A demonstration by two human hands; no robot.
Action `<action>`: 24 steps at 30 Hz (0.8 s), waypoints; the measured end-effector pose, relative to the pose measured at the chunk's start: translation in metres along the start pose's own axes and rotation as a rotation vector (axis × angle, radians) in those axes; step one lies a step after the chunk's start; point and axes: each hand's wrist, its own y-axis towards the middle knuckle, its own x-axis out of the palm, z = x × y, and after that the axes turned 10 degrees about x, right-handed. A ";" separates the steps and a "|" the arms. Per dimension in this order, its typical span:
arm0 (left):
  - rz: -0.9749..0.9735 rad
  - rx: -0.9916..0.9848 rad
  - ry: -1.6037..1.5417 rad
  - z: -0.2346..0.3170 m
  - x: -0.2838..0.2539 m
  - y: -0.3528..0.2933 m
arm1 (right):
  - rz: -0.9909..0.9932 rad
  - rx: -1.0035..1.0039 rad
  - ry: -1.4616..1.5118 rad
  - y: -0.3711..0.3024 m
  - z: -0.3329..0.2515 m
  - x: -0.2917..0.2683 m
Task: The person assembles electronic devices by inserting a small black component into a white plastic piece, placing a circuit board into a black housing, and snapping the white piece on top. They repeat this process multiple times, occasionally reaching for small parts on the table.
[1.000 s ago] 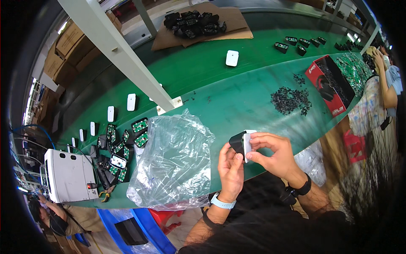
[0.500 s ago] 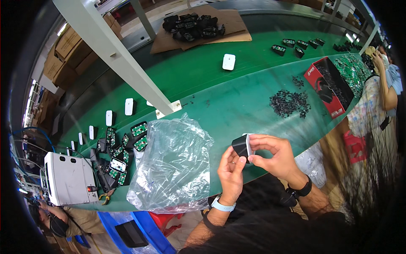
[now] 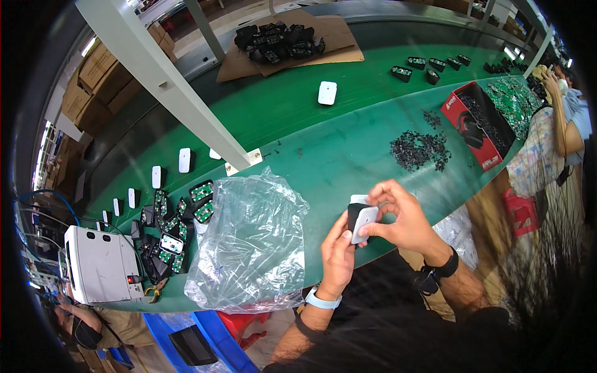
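Note:
Over the front edge of the bench, both hands hold one small black-and-white plastic case. My left hand grips its black side from the left and below. The thumb of my right hand presses on the white face, while its fingers curl near the top. A white piece also shows above the case, partly behind the fingers; I cannot tell whether it belongs to the case. A crumpled clear plastic bag lies left of my hands.
Black housings with green circuit boards are piled left of the bag, beside a white machine. Finished-looking white-faced cases stand on the green belt. Small black parts and a red box lie right. A metal post rises ahead.
The case has been turned, so its white face now shows. My right fingers have lifted and bent at its top, while my left hand keeps its grip. The view has shifted slightly.

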 end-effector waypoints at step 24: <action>0.071 0.094 0.413 0.007 0.015 0.000 | -0.143 0.253 0.176 0.000 -0.001 0.003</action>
